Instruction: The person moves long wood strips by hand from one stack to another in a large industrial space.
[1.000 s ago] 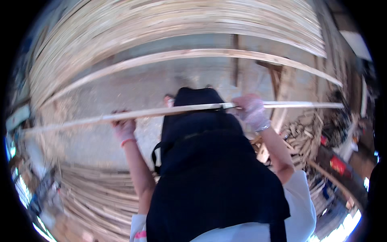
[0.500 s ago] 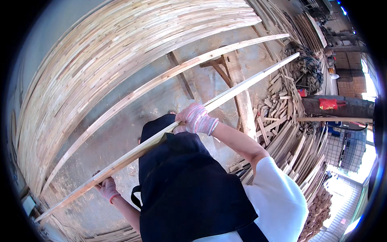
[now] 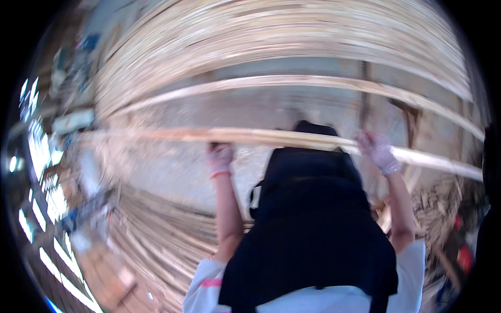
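Two gloved hands, one long wooden strip point(image 3: 271, 137) between them, and it spans nearly the whole view, running level across the front of one black apron point(image 3: 308, 224)! The left hand point(image 3: 219, 156), one orange-red band at its wrist, has its fingers hooked at the strip's lower edge; the right hand point(image 3: 379, 151) clasps it farther along, just past the apron. Beyond, a second single strip point(image 3: 292, 80) runs across, apart from the first. Then come the wide rows of boards point(image 3: 292, 36), too smeared to count. Any lettering on the red patches at the right is lost in blur. Below: grey, dusty floor point(image 3: 182, 167), more strips point(image 3: 156, 224) heaped lower left, wood scraps point(image 3: 438, 208) right, bright light gaps point(image 3: 39, 146) flaring at left.
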The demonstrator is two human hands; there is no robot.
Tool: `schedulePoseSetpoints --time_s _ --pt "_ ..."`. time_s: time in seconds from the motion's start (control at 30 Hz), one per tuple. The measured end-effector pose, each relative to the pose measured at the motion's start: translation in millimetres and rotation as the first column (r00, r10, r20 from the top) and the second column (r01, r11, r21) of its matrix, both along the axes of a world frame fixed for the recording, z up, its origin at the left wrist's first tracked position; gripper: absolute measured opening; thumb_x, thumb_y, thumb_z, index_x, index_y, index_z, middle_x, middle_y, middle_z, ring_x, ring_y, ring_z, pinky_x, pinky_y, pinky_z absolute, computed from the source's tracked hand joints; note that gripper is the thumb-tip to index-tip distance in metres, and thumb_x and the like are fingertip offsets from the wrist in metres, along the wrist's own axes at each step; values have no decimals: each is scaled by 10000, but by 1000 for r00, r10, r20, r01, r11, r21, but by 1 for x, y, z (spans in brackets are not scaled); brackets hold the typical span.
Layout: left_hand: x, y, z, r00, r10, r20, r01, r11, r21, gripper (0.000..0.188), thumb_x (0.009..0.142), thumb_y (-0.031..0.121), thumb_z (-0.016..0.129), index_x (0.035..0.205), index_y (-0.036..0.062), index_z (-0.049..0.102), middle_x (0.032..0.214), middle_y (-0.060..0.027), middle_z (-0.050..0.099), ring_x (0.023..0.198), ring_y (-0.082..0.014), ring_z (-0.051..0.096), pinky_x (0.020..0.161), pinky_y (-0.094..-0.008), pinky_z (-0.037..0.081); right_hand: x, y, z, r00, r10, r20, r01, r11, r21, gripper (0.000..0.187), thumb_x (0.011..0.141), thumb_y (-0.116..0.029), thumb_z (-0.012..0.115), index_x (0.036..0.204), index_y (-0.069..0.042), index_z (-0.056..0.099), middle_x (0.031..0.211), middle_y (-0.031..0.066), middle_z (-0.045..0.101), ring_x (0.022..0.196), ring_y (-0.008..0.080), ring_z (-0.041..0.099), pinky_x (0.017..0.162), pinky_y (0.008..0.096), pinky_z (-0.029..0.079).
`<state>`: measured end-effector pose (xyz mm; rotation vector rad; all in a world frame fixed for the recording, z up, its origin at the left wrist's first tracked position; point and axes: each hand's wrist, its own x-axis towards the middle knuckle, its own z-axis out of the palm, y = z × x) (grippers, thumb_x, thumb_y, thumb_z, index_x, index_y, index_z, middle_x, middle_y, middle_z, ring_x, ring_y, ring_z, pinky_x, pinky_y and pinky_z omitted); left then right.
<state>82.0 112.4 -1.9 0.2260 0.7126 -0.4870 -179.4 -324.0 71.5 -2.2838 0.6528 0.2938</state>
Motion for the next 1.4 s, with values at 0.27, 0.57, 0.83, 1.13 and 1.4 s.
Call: schedulePoseSetpoints --time_s 0.27,0.57,0.83,1.13,1.4 --pt "-21 -46 18 952 306 -31 -290 927 239 191 900 187 546 1041 78 612 1036 -68 648 964 -216 618 847 -378 524 -4 8 7 991 -67 -114 84 986 146 449 915 -439 514 881 -11 644 619 77 587 570 176 570 557 326 453" --pt "-26 -37 18 975 221 -7 -204 908 366 231 902 267 556 973 55 615 952 -69 649 883 -242 627 850 -378 517 -26 -43 -78 858 473 -201 -452 880 144 569 895 -447 517 1255 -10 460 1010 143 612 912 255 602 784 329 510" --pt "-26 -45 8 990 84 117 -112 960 257 335 907 352 520 993 39 599 968 -125 627 927 -307 608 891 -485 487 -9 -42 -67 636 706 -312 -525 692 495 392 776 -188 615 1135 -72 511 1006 146 587 845 290 611 667 373 538" --pt "-29 -63 22 969 7 247 -27 996 81 417 864 463 550 978 70 627 910 -100 649 876 -288 620 916 -500 457 -10 -45 -92 505 666 -549 -531 741 411 317 780 -246 577 1051 -83 555 1000 199 608 964 364 584 833 452 470" --pt "-33 -61 8 982 103 160 -120 988 100 424 865 484 537 929 74 625 794 -69 641 766 -272 624 868 -502 470 27 -7 -17 444 704 -553 -748 631 203 350 867 -298 446 1150 -121 550 1079 192 592 1021 341 568 865 445 452"
